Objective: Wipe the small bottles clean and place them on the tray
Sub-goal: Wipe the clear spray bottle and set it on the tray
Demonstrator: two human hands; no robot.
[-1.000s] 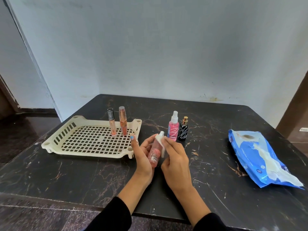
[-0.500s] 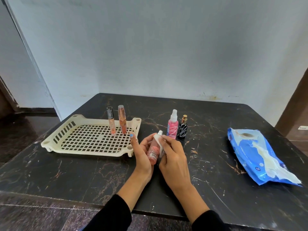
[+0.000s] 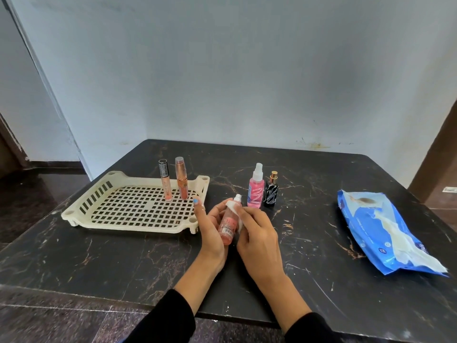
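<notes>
My left hand [image 3: 210,227] holds a small peach-pink spray bottle [image 3: 228,227] tilted over the table, just right of the tray. My right hand [image 3: 257,233] presses a white wipe [image 3: 233,206] against the bottle's neck and right side, fingers curled round it. The cream slotted tray [image 3: 99,194] lies at the left, with two slim lip-gloss tubes [image 3: 165,180] [image 3: 181,178] standing at its far right corner. A pink spray bottle [image 3: 256,188] and a small black perfume bottle [image 3: 271,190] stand upright behind my hands.
A blue wet-wipe pack [image 3: 366,224] lies at the right with a wipe hanging out of it. The black marble table [image 3: 99,256] ends close to me, and a wall stands behind it.
The wipe in my right hand has shifted slightly along the bottle's upper part. Both hands stay in nearly the same spot by the tray.
</notes>
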